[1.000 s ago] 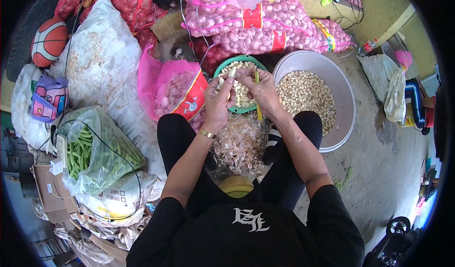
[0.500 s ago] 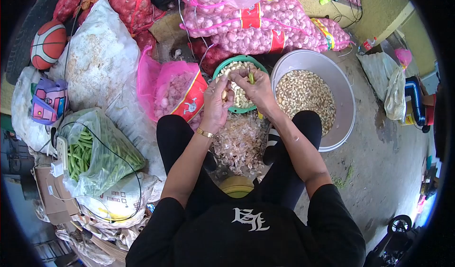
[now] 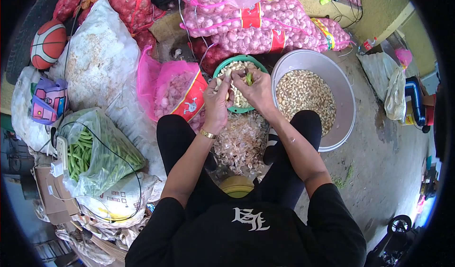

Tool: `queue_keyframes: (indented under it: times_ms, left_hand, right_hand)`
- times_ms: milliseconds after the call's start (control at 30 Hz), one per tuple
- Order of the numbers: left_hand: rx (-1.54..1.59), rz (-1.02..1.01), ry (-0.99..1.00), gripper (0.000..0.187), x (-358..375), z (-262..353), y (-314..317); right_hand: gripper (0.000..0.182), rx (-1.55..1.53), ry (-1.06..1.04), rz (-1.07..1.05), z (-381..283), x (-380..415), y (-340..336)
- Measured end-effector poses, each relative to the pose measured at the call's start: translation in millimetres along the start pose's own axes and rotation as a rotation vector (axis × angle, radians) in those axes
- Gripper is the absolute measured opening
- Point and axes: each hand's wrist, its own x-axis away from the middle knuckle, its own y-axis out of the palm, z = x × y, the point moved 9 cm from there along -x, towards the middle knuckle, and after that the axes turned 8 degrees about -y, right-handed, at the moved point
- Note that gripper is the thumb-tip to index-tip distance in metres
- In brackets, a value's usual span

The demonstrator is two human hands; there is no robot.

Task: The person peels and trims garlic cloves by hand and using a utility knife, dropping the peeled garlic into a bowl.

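Over the green basket (image 3: 244, 109) of pale peeled cloves (image 3: 241, 101), both hands work close together. My left hand (image 3: 218, 101) has its fingers closed around pale garlic cloves. My right hand (image 3: 257, 89) is closed on a small knife with a yellow-green handle (image 3: 249, 78); its blade is too small to make out. Below the hands, a heap of papery peel (image 3: 241, 143) lies on the floor between my feet. Right of the basket is a large grey tub (image 3: 348, 110) with unpeeled cloves (image 3: 305, 96) in it.
An open pink net bag (image 3: 151, 87) stands at the left, near a plastic bag of green beans (image 3: 102, 158). Full garlic sacks (image 3: 265, 20) are stacked behind the basket. A basketball (image 3: 48, 44) is at the far left. A yellow-green round object (image 3: 237, 185) sits between the legs.
My right hand has turned slightly and moved a little apart from the left fingertips. The knife handle has shifted slightly left. My left fingers have shifted position.
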Motion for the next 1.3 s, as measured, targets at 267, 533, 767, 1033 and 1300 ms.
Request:
queue_keyframes:
  times_ms: [267,533,767,1033,1300]
  left_hand:
    - [0.030,0.079,0.042,0.019,-0.5,5.1,-4.8]
    - [-0.100,0.064,0.107,0.019,0.0,7.6,-4.4]
    - [-0.194,0.048,0.135,0.017,0.9,7.0,-0.6]
    - [-0.090,0.051,0.086,0.017,-2.1,6.5,-5.7]
    - [-0.324,0.077,0.266,0.018,-5.2,14.5,-11.1]
  right_hand:
    - [0.017,-0.115,0.142,-0.062,-15.3,1.2,5.2]
    - [0.016,-0.116,0.136,-0.013,5.7,0.8,3.8]
    - [0.014,-0.048,0.131,0.002,7.3,-2.0,-1.3]
    - [0.015,-0.068,0.058,0.010,-5.3,-1.8,0.6]
    - [0.016,-0.100,0.142,0.003,11.0,1.0,2.1]
